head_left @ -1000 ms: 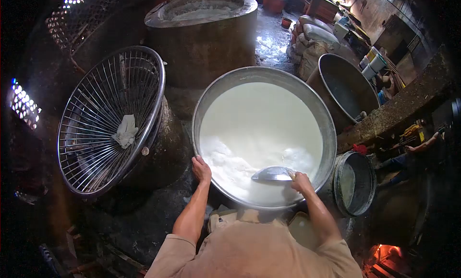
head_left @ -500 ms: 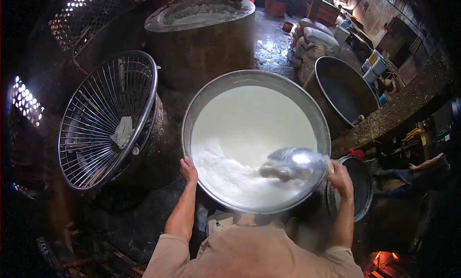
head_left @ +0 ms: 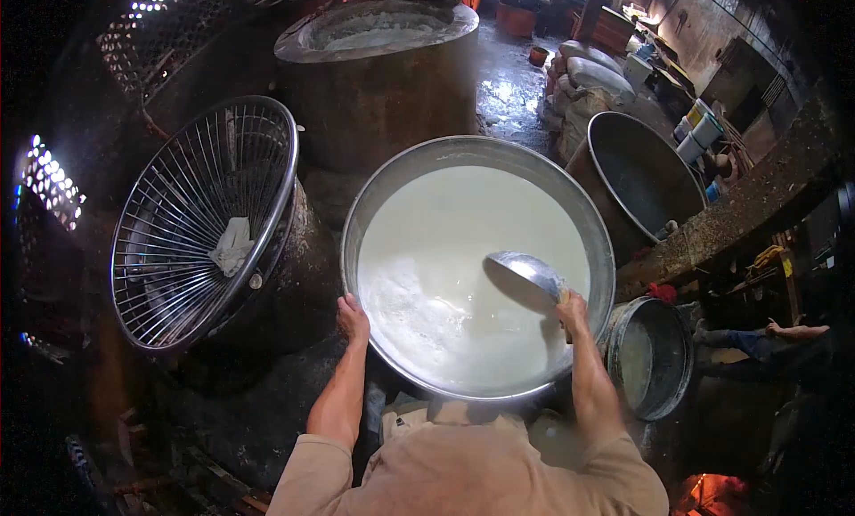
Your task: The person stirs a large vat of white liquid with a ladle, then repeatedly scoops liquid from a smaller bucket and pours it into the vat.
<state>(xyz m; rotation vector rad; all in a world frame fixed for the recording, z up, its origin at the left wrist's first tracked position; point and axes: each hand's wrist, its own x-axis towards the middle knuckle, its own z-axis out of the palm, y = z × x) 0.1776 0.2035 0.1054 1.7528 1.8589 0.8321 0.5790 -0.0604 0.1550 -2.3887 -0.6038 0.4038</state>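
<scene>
A wide metal basin [head_left: 598, 240] of milky white liquid stands in front of me, with foam [head_left: 414, 311] at its lower left. My left hand [head_left: 353, 319] grips the basin's rim on the near left side. Over the right part of the liquid, my right hand [head_left: 573, 313] is closed round the handle of a large metal ladle [head_left: 532, 271]. The ladle's bowl is tilted and points to the upper left, close over the liquid's surface.
A slatted metal basket [head_left: 294, 151] with a white cloth [head_left: 233, 246] leans at left. Behind the basin stands a big round vat [head_left: 383, 97]. To the right are a large tub [head_left: 641, 178], a bucket [head_left: 681, 356] with pale liquid and a beam [head_left: 739, 227]. Fire [head_left: 712, 494] glows at lower right.
My right hand has moved left with the ladle, in over the basin. Foam under the ladle has thinned, and pale liquid now shows in the bucket. My left hand stays at the rim.
</scene>
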